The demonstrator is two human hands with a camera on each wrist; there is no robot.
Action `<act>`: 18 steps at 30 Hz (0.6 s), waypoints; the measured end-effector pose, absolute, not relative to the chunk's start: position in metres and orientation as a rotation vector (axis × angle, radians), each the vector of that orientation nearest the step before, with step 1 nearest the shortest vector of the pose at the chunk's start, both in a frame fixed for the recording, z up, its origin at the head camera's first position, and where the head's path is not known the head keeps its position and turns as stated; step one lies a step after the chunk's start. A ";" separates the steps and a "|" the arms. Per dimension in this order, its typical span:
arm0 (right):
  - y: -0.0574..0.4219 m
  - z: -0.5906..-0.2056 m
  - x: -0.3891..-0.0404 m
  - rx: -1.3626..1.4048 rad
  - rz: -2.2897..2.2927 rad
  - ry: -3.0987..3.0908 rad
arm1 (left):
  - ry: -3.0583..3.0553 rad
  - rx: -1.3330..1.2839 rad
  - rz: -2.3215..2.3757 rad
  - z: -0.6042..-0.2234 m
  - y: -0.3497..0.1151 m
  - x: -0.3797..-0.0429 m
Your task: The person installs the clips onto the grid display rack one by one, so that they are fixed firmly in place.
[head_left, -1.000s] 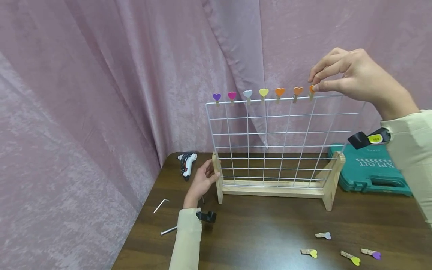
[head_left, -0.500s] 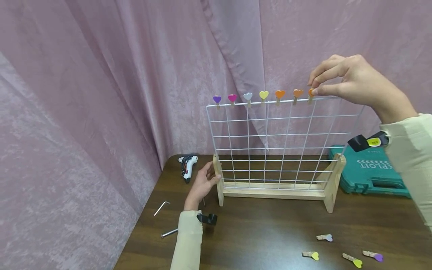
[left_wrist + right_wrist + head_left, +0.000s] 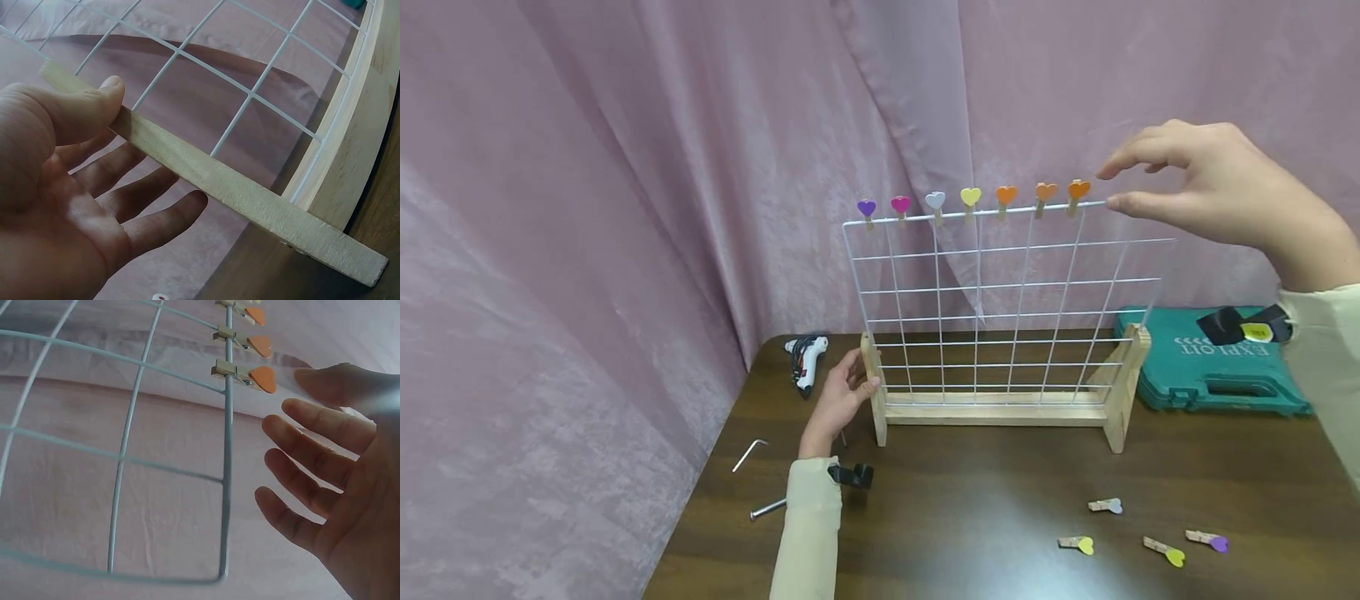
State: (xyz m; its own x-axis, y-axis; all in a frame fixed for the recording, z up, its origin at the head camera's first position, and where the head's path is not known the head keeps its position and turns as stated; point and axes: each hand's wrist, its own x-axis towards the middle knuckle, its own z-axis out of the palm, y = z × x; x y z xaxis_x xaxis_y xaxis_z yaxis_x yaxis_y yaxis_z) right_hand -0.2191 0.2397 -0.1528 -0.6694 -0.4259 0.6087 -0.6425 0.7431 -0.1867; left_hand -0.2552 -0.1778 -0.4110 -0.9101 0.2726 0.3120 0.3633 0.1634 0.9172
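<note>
A white wire grid (image 3: 977,290) stands in a wooden base (image 3: 1000,419). Clothespins with painted hearts line its top wire: purple (image 3: 867,210), pink, white, yellow and several orange ones. My right hand (image 3: 1217,183) hovers just right of the last orange heart clothespin (image 3: 1078,192), thumb and fingers spread apart with nothing between them. In the right wrist view, its fingertips are separate from that orange heart (image 3: 262,379). My left hand (image 3: 838,400) holds the left wooden upright (image 3: 181,153), thumb across the front face and fingers behind it.
Loose clothespins with white (image 3: 1107,505), yellow (image 3: 1077,545), yellow-green (image 3: 1165,552) and purple (image 3: 1208,541) hearts lie at the front right. A green tool case (image 3: 1217,358) stands behind right. A glue gun (image 3: 807,362), hex key (image 3: 748,454) and metal bolt (image 3: 767,509) lie on the left.
My right hand has let go of the last orange clothespin and moved right, its fingers spreading. That clothespin stays on the top wire. My left hand keeps its hold; the view has shifted slightly.
</note>
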 end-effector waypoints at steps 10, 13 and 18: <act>0.256 -0.179 -0.188 0.885 0.538 -2.169 | -2.350 -0.638 -1.884 -0.408 -0.179 -0.254; 0.261 -0.191 -0.182 0.895 0.558 -2.164 | -2.346 -0.637 -1.889 -0.408 -0.178 -0.252; 0.268 -0.217 -0.177 0.921 0.577 -2.192 | -2.335 -0.659 -1.897 -0.411 -0.178 -0.253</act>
